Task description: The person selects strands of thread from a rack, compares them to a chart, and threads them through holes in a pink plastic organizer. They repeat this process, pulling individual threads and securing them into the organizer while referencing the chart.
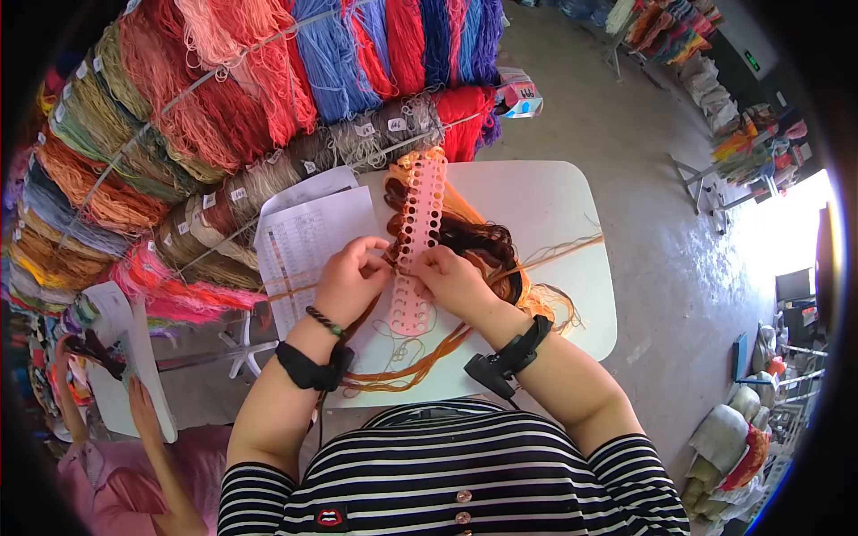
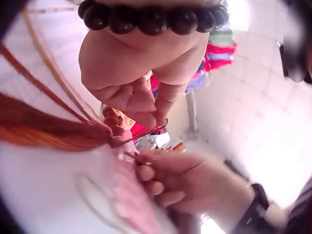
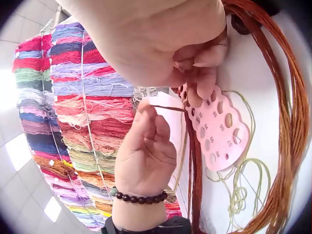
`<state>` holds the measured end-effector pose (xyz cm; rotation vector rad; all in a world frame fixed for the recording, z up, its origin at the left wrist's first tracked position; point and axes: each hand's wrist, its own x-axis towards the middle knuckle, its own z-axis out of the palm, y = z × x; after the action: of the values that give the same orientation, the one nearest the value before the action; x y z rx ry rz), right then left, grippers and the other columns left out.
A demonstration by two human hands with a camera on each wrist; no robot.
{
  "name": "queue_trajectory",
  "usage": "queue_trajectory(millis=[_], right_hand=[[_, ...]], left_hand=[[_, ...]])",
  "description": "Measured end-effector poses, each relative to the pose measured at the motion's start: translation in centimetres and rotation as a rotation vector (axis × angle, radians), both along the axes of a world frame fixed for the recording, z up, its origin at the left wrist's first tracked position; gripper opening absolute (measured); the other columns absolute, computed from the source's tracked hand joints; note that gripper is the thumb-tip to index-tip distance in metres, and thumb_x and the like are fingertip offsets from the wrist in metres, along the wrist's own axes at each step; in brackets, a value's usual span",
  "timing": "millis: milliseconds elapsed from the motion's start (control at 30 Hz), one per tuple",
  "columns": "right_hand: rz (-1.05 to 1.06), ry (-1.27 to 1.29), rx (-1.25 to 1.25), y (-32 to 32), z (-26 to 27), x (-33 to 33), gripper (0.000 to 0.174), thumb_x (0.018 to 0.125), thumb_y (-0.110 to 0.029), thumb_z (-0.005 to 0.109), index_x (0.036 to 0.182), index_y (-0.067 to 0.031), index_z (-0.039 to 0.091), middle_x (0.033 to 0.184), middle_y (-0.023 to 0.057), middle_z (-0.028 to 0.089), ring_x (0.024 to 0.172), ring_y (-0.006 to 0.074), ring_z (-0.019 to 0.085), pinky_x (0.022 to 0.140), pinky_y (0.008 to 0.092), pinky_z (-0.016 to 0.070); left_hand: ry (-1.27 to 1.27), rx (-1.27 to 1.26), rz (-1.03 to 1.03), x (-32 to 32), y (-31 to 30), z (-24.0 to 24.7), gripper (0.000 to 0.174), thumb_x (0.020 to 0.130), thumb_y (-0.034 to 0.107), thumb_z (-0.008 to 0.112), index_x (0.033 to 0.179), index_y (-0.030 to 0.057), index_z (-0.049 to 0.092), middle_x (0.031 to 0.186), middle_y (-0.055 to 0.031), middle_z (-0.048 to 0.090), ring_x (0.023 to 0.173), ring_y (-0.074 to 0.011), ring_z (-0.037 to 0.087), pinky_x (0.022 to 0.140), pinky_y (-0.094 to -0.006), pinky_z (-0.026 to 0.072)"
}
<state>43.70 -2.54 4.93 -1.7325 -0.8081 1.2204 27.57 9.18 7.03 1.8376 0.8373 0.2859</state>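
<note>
A long pink thread card with holes along both edges lies over the white table. Skeins of orange and dark brown thread hang from its far part. At the card's left edge my left hand pinches a taut reddish-brown thread between thumb and fingertip. My right hand reaches across the card from the other side, fingers curled, pinching thread at the edge holes. In the left wrist view, the right fingertips are close below that taut strand. Numbers are printed beside the holes in the right wrist view.
Printed sheets lie left of the card. Loose orange skeins curve along the table's near side, beside a thin pale green thread. Racks of coloured yarn stand at the far left. Another person works at a table on the left.
</note>
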Motion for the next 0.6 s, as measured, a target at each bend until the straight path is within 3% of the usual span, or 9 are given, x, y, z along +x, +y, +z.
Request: queue_trajectory(millis=[133, 233, 300, 433, 533, 600], right_hand=[[0.026, -0.075, -0.012, -0.1, 0.8, 0.2, 0.022, 0.092, -0.016, 0.052, 0.106, 0.0008, 0.053, 0.079, 0.0109, 0.068, 0.072, 0.02, 0.067, 0.066, 0.0315, 0.0516], [0.024, -0.065, -0.019, -0.2, 1.1, 0.1, 0.02, 0.093, -0.013, 0.051, 0.107, 0.0015, 0.053, 0.082, 0.0105, 0.067, 0.072, 0.0181, 0.066, 0.065, 0.0298, 0.0518], [0.012, -0.016, -0.013, -0.1, 0.1, 0.2, 0.018, 0.094, -0.01, 0.051, 0.109, 0.0016, 0.052, 0.085, 0.0091, 0.066, 0.069, 0.0143, 0.064, 0.062, 0.0265, 0.0515], [-0.117, 0.307, 0.064, 0.1, -0.8, 0.3, 0.019, 0.092, -0.007, 0.053, 0.108, 0.0028, 0.052, 0.088, 0.0092, 0.065, 0.071, 0.0155, 0.064, 0.062, 0.0263, 0.0511], [-0.162, 0.442, 0.106, -0.6, 0.1, 1.1, 0.019, 0.09, -0.005, 0.055, 0.107, 0.003, 0.053, 0.088, 0.0091, 0.064, 0.073, 0.0156, 0.064, 0.063, 0.0263, 0.0506], [-0.172, 0.458, 0.186, -0.9, -0.8, 1.5, 0.02, 0.088, -0.005, 0.058, 0.106, 0.0027, 0.054, 0.086, 0.0091, 0.064, 0.075, 0.0159, 0.064, 0.064, 0.0267, 0.0504]], left_hand=[[-0.506, -0.775, 0.142, 0.0, -0.9, 0.2, 0.032, 0.089, 0.004, 0.064, 0.119, 0.0075, 0.054, 0.093, -0.0006, 0.067, 0.081, -0.0069, 0.062, 0.064, -0.02, 0.0476], [-0.534, -0.85, 0.157, 0.2, -1.0, -0.3, 0.031, 0.089, 0.004, 0.064, 0.118, 0.0076, 0.055, 0.095, -0.0017, 0.068, 0.081, -0.0068, 0.063, 0.061, -0.0185, 0.0456], [-0.516, -0.827, 0.165, 0.2, -1.3, -0.3, 0.03, 0.089, 0.005, 0.064, 0.117, 0.0082, 0.055, 0.098, -0.0025, 0.068, 0.083, -0.0069, 0.063, 0.059, -0.0183, 0.0445], [-0.466, -0.822, 0.162, 0.1, -1.6, -0.6, 0.033, 0.088, 0.001, 0.062, 0.12, 0.0061, 0.054, 0.104, -0.006, 0.068, 0.085, -0.008, 0.065, 0.06, -0.0195, 0.0463], [-0.407, -0.451, 0.02, 1.5, -2.3, -2.2, 0.041, 0.086, -0.002, 0.063, 0.124, 0.0037, 0.052, 0.1, -0.0064, 0.067, 0.085, -0.0091, 0.065, 0.065, -0.0213, 0.0495], [-0.315, -0.391, -0.109, 1.5, -2.9, -2.0, 0.045, 0.083, -0.004, 0.064, 0.126, 0.0015, 0.05, 0.095, -0.0053, 0.065, 0.086, -0.0102, 0.065, 0.068, -0.0223, 0.0511]])
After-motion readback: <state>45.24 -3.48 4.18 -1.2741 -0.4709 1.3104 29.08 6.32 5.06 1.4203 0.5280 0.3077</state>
